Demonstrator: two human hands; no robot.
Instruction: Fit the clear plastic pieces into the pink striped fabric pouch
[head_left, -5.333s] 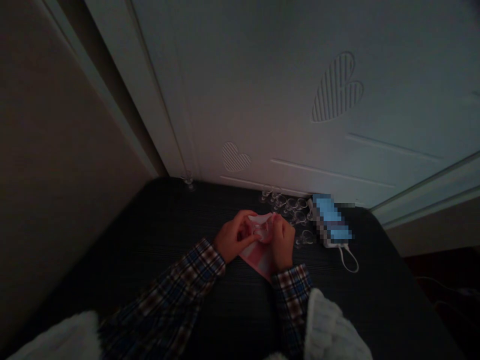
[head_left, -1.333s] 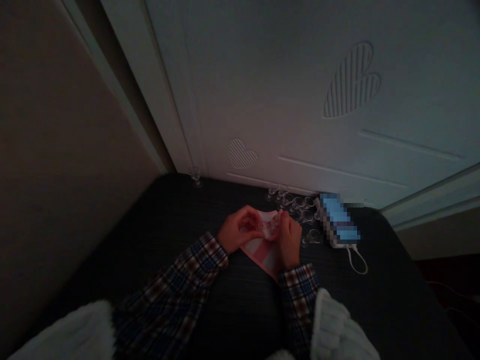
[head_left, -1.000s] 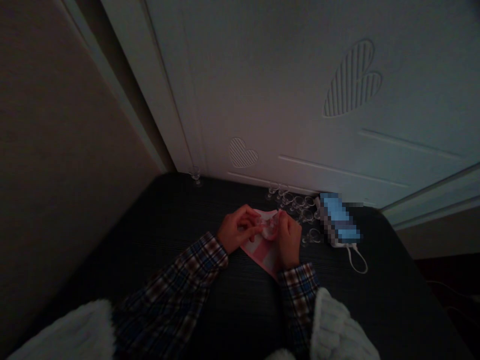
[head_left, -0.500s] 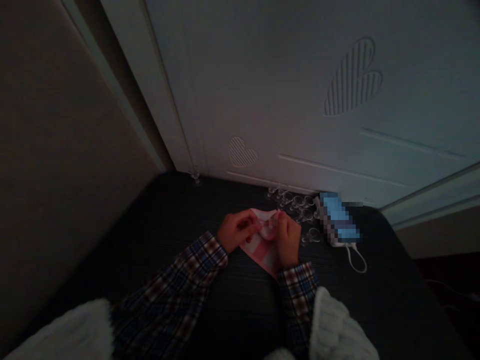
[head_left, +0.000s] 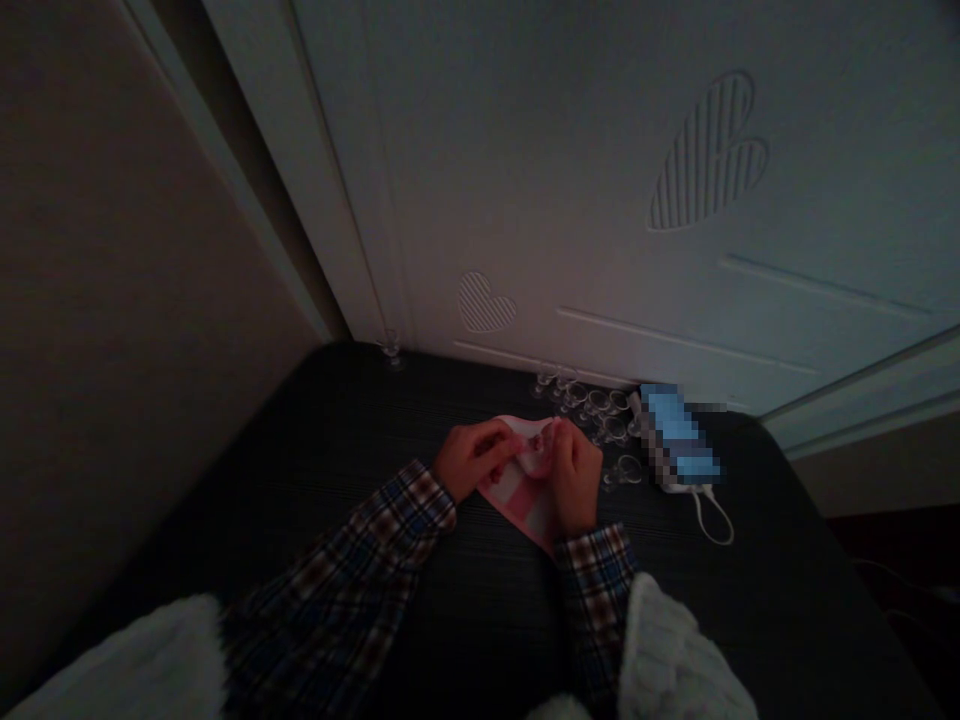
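Several clear cups (head_left: 598, 402) beside phone (head_left: 682, 430)

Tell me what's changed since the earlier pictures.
The left hand has straightened its fingers, curled in a wider arc before, beside the glass; whether they grip it is unclear. The right hand still holds the cloth. The other glasses and phone stayed put.

Left hand (head_left: 474, 462) in close, fingers bent, tips aimed across at the right hand (head_left: 577, 478), a small gap between them; too dim to tell whether that thumb and forefinger meet. Right fingers curl in tight. Behind the left fingers, the left forearm (head_left: 345, 565) slants away; behind the right, the right forearm (head_left: 598, 585) runs steeper.
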